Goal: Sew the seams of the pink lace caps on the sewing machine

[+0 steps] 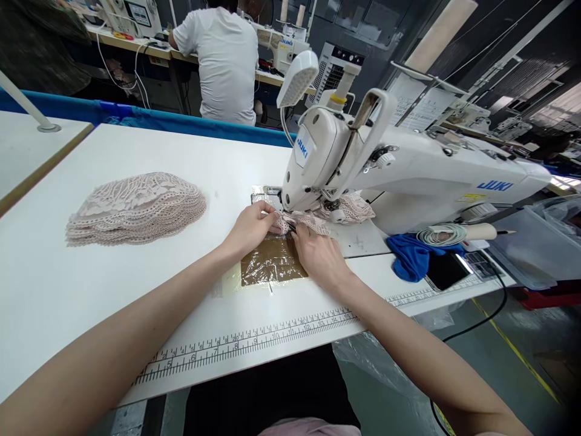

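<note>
A strip of pale pink lace (322,225) lies under the needle area of a white sewing machine (313,160) and trails off to the right behind it. My left hand (254,229) pinches the lace's left end between thumb and fingers, just in front of the presser foot. Close beside it, my right hand (318,251) is closed at the lace's front edge, fingers curled. A small dark object shows at its fingertips, too small to name. Left of the machine, a stack of cut lace pieces (136,209) rests on the white table (181,303).
Brown tape (272,263) covers the table before the machine; a printed ruler (254,339) follows the front edge. At right lie a blue cloth (408,257), a phone (447,272), a cord coil (440,235) and a plastic bin (535,242). A person (227,63) sits beyond.
</note>
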Demonstrator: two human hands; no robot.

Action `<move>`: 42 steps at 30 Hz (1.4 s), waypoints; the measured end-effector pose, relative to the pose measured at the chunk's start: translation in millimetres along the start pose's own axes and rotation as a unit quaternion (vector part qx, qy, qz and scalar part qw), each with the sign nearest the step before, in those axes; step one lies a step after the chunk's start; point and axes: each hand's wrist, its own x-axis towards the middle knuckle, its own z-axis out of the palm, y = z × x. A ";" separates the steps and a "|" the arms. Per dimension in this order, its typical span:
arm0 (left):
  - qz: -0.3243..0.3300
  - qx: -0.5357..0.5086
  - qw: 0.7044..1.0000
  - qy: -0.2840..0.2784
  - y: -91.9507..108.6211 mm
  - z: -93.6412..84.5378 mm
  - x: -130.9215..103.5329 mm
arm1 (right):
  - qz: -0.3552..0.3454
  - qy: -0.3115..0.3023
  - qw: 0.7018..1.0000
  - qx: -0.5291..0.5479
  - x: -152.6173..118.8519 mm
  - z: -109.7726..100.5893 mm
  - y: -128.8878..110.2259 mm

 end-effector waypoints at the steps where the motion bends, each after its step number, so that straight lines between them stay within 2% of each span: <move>1: 0.000 0.000 1.000 -0.001 -0.1 0.1 -0.1 | 0.000 -0.001 1.000 0.000 0.4 -0.8 -0.1; 9: 0.000 -0.011 1.000 -0.006 -1.2 0.6 -0.2 | 0.005 0.002 1.000 0.009 -2.9 -5.5 1.0; 16: 0.001 -0.015 1.000 -0.006 -3.2 0.1 1.0 | 0.012 -0.022 1.000 0.013 -8.5 -10.1 0.9; 30: 0.005 -0.017 1.000 -0.009 -4.9 -0.3 2.1 | 0.013 -0.012 1.000 0.013 -3.3 -4.3 -0.3; 42: 0.008 -0.013 1.000 -0.005 -4.5 -0.1 1.7 | 0.019 -0.018 1.000 0.005 -3.3 -7.4 -1.3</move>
